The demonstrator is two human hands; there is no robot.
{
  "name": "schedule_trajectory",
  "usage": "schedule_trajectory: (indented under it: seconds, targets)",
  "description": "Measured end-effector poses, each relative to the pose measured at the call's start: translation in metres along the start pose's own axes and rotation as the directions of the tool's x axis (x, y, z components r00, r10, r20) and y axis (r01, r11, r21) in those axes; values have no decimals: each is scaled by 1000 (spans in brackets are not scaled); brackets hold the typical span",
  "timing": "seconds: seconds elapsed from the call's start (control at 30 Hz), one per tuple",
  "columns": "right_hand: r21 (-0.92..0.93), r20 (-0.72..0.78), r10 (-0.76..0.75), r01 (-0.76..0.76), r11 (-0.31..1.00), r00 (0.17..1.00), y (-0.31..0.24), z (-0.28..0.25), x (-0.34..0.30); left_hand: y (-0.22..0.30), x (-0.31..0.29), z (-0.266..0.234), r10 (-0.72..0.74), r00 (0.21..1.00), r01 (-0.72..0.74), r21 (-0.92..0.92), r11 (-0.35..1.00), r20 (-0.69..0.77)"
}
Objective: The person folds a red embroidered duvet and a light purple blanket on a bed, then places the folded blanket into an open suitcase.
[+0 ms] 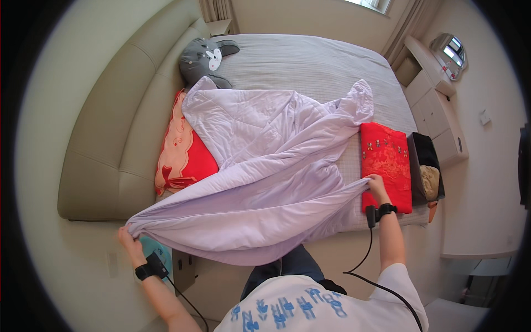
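Observation:
A pale lilac quilt [265, 166] lies crumpled across the bed [310, 61]. My left hand [128, 238] pinches one corner of it, lifted beyond the bed's near-left edge. My right hand [377, 187] grips the other end of the same hem over the bed's near-right side, so the edge hangs stretched between both hands. A black band with a cable sits on each wrist.
A red and peach pillow [182, 155] lies under the quilt by the beige padded headboard [116, 122]. A grey plush toy [204, 58] sits further along. A folded red blanket [386, 166] lies beside my right hand, a dark bag [426, 166] past it. White drawers [437, 110] line the wall.

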State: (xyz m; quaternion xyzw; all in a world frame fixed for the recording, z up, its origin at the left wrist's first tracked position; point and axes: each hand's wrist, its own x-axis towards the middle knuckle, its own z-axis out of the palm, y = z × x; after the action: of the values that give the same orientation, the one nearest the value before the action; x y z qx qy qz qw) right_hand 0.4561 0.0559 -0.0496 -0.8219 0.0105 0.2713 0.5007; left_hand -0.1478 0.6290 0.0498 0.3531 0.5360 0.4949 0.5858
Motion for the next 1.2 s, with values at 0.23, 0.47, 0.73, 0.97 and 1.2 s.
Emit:
schedule_trajectory:
  seconds: [0.23,0.47,0.73,0.97,1.2]
  targets:
    - [135,257,304,-345,929,918,36,71,106,-128,-49,96,-29,992,-19,373,927,122]
    - [403,246,350,-424,811,904,66,92,245,-247,-109,171,-212,971,48,780,625,110]
    - [560,310,492,-575,597,813,114,174,337,-329,-160,173,-419,868,-160,948,274,267]
    - [779,162,562,-455,432,811,115,203,376,-323,-167,166,-661,733,-49,981,188,163]
    - [191,-469,144,-59,980,872,84,174,373,-305,-169,176,-595,784,12,955,295,174]
